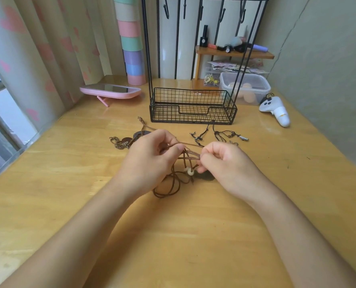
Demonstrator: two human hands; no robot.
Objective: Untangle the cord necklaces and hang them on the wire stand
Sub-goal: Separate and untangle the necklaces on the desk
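Observation:
A tangle of brown cord necklaces (174, 181) lies mid-table, with pale beads (190, 172) and a dark pendant (205, 176) in it. My left hand (152, 156) pinches a brown strand lifted off the table. My right hand (225, 161) pinches the same bundle of strands a little to the right. A black cord necklace (218, 134) with small metal charms lies beyond my hands. Brown disc pendants (129, 140) lie to the left. The black wire stand (191, 107) stands behind, its basket empty and its hooks (202, 11) bare.
A pink mirror (110, 91) sits at the back left beside a stack of pastel cups (132, 44). A white controller (276, 110) and a plastic box (244, 87) are at the back right, with a small wooden shelf (233, 54) behind.

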